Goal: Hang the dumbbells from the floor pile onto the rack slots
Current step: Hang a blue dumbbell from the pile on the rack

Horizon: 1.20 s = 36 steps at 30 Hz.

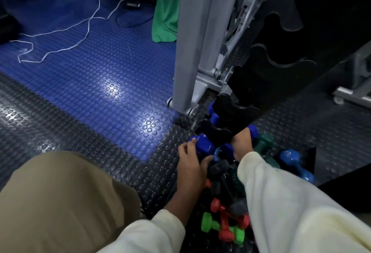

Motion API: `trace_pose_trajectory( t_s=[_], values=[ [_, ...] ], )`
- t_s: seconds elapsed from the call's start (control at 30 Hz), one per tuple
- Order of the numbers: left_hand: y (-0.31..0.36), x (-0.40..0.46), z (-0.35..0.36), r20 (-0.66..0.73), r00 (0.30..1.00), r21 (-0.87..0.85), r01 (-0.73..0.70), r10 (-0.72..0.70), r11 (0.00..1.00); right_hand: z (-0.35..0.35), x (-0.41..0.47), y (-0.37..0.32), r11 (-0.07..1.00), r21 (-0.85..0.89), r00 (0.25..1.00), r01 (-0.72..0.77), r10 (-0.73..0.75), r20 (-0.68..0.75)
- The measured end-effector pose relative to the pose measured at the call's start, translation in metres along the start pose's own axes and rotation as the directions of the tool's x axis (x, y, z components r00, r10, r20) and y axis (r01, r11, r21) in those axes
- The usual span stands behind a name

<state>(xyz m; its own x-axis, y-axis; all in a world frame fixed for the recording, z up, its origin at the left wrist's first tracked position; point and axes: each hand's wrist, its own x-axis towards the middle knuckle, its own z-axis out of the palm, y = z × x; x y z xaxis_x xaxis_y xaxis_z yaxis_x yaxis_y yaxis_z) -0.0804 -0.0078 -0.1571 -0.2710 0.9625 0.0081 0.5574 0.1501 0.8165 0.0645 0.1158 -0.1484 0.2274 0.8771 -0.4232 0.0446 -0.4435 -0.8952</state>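
Left hand [190, 161]: curled round the near head of a blue dumbbell [203, 145], fingertips on top of that head, thumb reaching under toward the pile.
Right hand [242, 142]: at the far end of the same blue dumbbell, just below the lowest rack slot; grip cannot be told, fingers hidden behind the rack arm.
Blue dumbbell: lying across between the two hands, near head in the left palm, far head [253, 131] showing beyond the right hand; middle hidden behind the lowest rack arm.
Rack [281, 66]: black, rising up and away from both hands, wavy slot cut-outs stacked one above another; lowest arm [217, 132] directly above the gap between the hands.
Second blue dumbbell [212, 113]: just beyond the left hand, tucked under the next rack arm up.
Floor pile [224, 222]: below and behind both hands, toward the wrists; green, red and dark dumbbells heaped together.
Light-blue dumbbell [295, 162]: right of the right sleeve, on the floor.
Dark green dumbbell [264, 140]: just right of the right hand.
Sleeves [281, 202]: cream, covering both forearms.
Knee [60, 192]: tan trousers, left of the left hand.
Grey post [190, 41]: beyond the left hand, standing on studded floor.
White cord [86, 29]: far off beyond the left hand, on blue flooring.
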Motion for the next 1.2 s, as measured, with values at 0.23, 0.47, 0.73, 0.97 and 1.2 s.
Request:
trace_pose_trajectory(
  t_s=[0.23, 0.47, 0.73, 0.97, 1.2],
  values=[
    [-0.018, 0.023, -0.03, 0.003, 1.0, -0.06, 0.023, -0.023, 0.998, 0.016, -0.079, 0.047, 0.906, -0.381, 0.922, 0.183, -0.293, -0.253],
    [-0.017, 0.04, -0.051, 0.055, 0.998, -0.108, 0.029, -0.023, 0.994, 0.033, -0.131, 0.063, 0.728, -0.524, 0.877, 0.442, -0.473, 0.083],
    [-0.01, 0.037, -0.04, 0.01, 0.995, -0.083, -0.1, 0.101, 0.992, 0.041, -0.117, 0.063, 0.724, -0.504, 0.824, 0.471, -0.566, -0.042],
    [-0.022, 0.043, -0.033, 0.066, 0.998, -0.194, -0.002, 0.016, 0.981, 0.039, -0.113, 0.064, 0.745, -0.439, 0.814, 0.503, -0.578, -0.048],
    [-0.009, 0.045, -0.042, 0.118, 0.993, -0.09, 0.032, -0.021, 0.995, 0.03, -0.115, 0.045, 0.819, -0.396, 0.899, 0.415, -0.436, 0.04]
  ],
)
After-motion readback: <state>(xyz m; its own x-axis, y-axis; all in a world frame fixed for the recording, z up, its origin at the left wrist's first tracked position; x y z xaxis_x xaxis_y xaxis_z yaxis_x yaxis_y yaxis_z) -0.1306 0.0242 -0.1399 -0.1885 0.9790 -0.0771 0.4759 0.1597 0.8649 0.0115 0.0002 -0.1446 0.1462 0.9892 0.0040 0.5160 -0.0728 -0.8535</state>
